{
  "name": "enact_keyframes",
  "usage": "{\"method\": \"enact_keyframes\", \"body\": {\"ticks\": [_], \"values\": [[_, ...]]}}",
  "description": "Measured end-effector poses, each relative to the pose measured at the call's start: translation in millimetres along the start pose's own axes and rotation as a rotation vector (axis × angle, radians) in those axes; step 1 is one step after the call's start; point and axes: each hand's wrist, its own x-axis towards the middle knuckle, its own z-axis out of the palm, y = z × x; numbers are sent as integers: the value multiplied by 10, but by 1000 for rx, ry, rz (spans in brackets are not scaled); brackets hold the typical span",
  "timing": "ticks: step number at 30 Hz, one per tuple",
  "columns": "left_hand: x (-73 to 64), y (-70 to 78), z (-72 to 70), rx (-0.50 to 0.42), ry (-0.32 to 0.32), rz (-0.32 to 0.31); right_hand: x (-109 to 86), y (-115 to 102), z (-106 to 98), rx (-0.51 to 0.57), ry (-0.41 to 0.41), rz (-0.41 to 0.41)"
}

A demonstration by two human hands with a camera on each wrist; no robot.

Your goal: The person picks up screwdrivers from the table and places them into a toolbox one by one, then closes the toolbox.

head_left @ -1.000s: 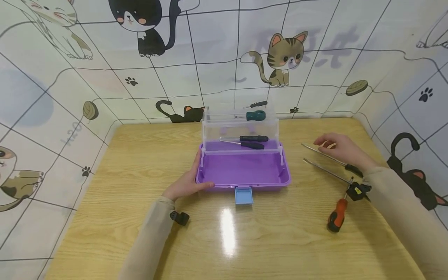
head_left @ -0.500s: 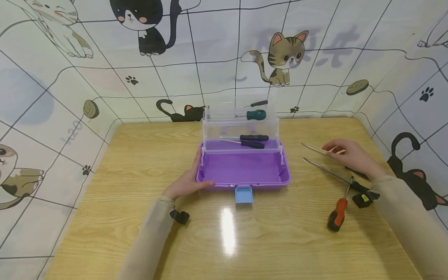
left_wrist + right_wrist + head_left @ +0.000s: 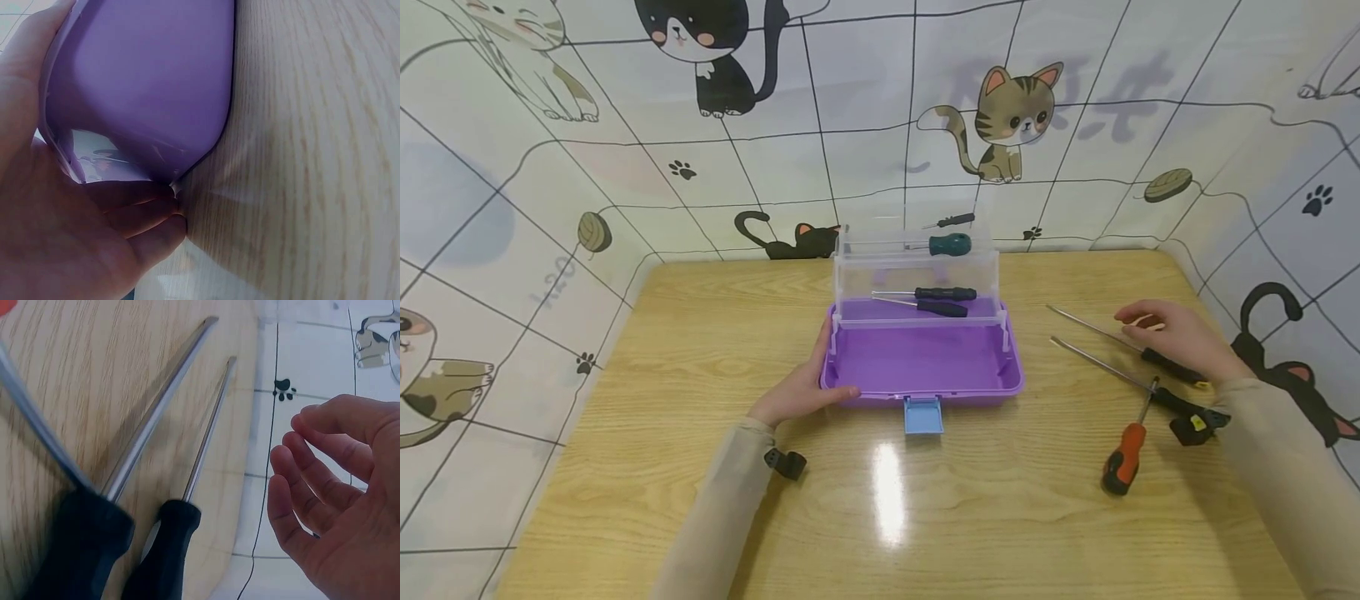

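Observation:
My left hand [image 3: 797,393] holds the left front corner of an open purple toolbox [image 3: 917,358]. Its thumb lies at the front rim and its fingers lie along the left side. In the left wrist view those fingers [image 3: 150,212] reach down beside the purple wall. To the right, my right hand [image 3: 1176,333] hovers over a long black-handled screwdriver [image 3: 1172,364], fingers loosely bent. Nothing is between its fingers in the right wrist view. Nearest to that tool lies a second long screwdriver [image 3: 1097,361]. A red-and-black screwdriver [image 3: 1124,458] lies in front, its shaft crossing the second one.
Clear raised trays [image 3: 850,287] at the toolbox's back hold two black screwdrivers [image 3: 946,294], a teal-handled screwdriver [image 3: 951,244] and a small dark one [image 3: 957,220]. A blue latch [image 3: 922,416] hangs at the front. A cat-patterned wall covering [image 3: 865,167] borders the wooden table [image 3: 715,333].
My right hand has moved right and slightly nearer, from above the long screwdriver's shaft to above its handle. The left hand and the toolbox have stayed in place.

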Motion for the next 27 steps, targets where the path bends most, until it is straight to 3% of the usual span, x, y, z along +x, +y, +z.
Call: {"method": "enact_keyframes", "body": {"ticks": [15, 27], "values": [[-2, 12, -15, 16, -3, -3, -93, 274, 28, -6, 2, 133], [-2, -6, -21, 5, -5, -11, -210, 431, -2, 56, -96, 218]]}}
